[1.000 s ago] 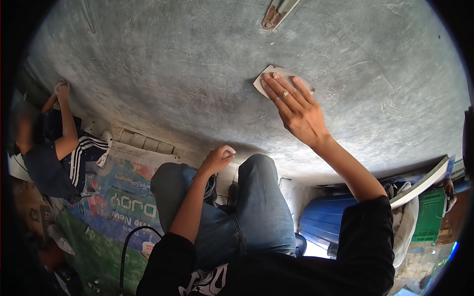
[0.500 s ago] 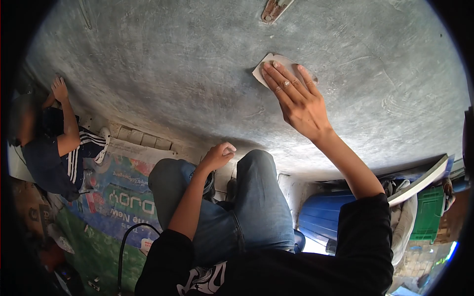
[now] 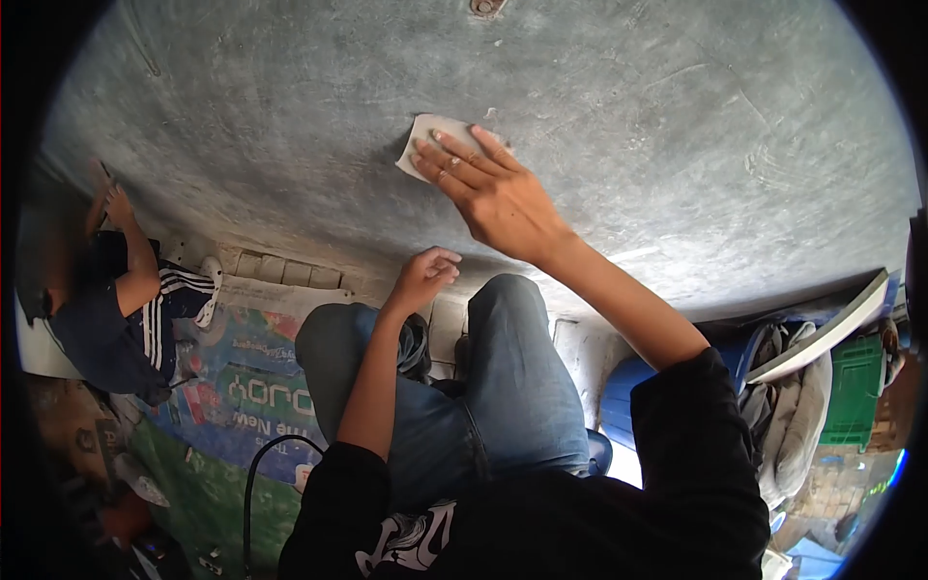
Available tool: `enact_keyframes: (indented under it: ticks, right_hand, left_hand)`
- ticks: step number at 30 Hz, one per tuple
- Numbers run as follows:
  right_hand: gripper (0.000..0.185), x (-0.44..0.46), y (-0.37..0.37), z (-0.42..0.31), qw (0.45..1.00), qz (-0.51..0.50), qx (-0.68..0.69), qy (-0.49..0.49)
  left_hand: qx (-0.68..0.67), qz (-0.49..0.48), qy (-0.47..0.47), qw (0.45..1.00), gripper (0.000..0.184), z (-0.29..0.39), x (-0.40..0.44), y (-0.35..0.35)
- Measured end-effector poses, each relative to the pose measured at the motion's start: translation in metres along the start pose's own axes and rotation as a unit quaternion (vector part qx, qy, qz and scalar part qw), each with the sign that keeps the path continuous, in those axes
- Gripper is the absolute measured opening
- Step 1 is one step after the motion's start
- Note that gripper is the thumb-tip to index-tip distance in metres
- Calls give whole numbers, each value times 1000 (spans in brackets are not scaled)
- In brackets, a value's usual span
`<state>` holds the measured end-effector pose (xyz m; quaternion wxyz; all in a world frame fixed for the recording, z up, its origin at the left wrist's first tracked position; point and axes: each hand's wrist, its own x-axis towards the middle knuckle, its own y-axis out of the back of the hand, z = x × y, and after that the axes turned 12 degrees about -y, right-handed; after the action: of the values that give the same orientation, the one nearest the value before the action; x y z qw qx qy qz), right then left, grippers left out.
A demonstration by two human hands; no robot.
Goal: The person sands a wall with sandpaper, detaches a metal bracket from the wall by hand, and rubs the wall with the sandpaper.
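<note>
A pale sheet of sandpaper (image 3: pixel 418 135) lies against the grey, scuffed wall surface (image 3: pixel 619 87). My right hand (image 3: pixel 498 193) presses it flat there, with whitish dust on the fingers; the palm side and part of the sheet are hidden beneath. Over my knees, my left hand (image 3: pixel 425 278) hovers close to the wall's lower part. Its fingers are curled in, their tips whitened, and nothing shows in them.
At the far left another person (image 3: pixel 106 309) crouches by the same wall, hands raised. A printed banner (image 3: pixel 261 358) covers the floor on the left. To the right stand a blue container (image 3: pixel 623 391) and a green bin (image 3: pixel 853 387). A metal fitting (image 3: pixel 488 8) sticks out above.
My right hand has slid left across the wall with the sandpaper. My left hand has risen slightly. The view has shifted a little, and the other person's hands have moved.
</note>
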<state>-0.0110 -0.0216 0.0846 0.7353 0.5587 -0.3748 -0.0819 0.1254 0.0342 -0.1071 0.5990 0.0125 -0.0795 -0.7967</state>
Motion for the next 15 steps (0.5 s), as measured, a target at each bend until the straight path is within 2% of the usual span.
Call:
enact_keyframes:
  ticks: [1,2,3,4,5,7,10,11,12,14,15]
  right_hand:
    - [41,-5,-8,-4,998,22,67,2]
    - [41,-12,-15,-10,997,25,71,0]
    - [38,-22,-20,-17,984,2,169,-56]
    - [35,-31,-26,-23,958,-22,265,-109]
    - [35,-41,-34,-30,957,-21,268,-108]
    - [29,-60,-48,-45,857,-13,448,-254]
    - [26,-80,-60,-49,824,-16,474,-311]
    - [23,-87,-73,-50,803,37,501,-319]
    - [23,-94,-80,-48,798,40,507,-323]
    - [24,-103,-83,-41,821,11,465,-330]
    - [23,-106,-86,-40,809,32,482,-334]
  left_hand:
    - [-96,45,4,994,22,16,-2,9]
    - [-191,93,6,977,25,30,-4,16]
    - [-188,95,7,977,25,42,-7,23]
    - [-354,136,-40,925,28,53,-9,31]
    - [-507,173,-85,840,32,58,-10,35]
    - [-463,165,-92,866,34,59,-10,34]
    - [-369,186,-67,908,34,56,-8,20]
    - [-333,184,-69,922,33,55,-7,16]
    - [-297,181,-77,935,33,54,-4,14]
    - [-322,185,-70,926,32,51,-2,10]
    - [-323,181,-73,926,31,50,-1,8]
